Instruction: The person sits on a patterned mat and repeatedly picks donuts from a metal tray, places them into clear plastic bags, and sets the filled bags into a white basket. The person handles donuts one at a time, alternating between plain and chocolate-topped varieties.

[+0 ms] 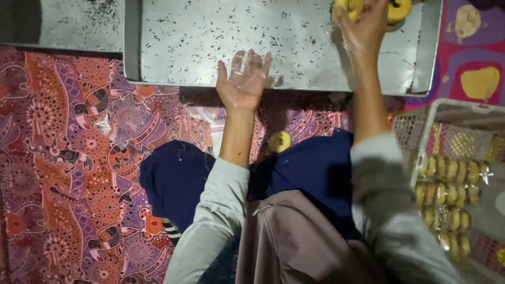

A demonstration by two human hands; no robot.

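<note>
I see left hand (pixel 244 83) at tray (pixel 210 63) edge, fingers spread, empty; right hand (pixel 363 23) grips yellow pastry (pixel 351 6) at tray's far corner for lifting.

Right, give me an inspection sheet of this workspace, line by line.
Surface: patterned red-purple batik cloth on the floor.
Job's things: crumb-speckled metal baking tray; yellow ring-shaped pastries at its far corner.
Clutter: white plastic basket holding bagged yellow pastries; one loose yellow pastry near the lap.
Grippers: left hand open in a clear plastic glove; right hand reaching onto the pastries, grip unclear.
Cables: nothing seen.
Surroundings: second metal tray, left.
</note>
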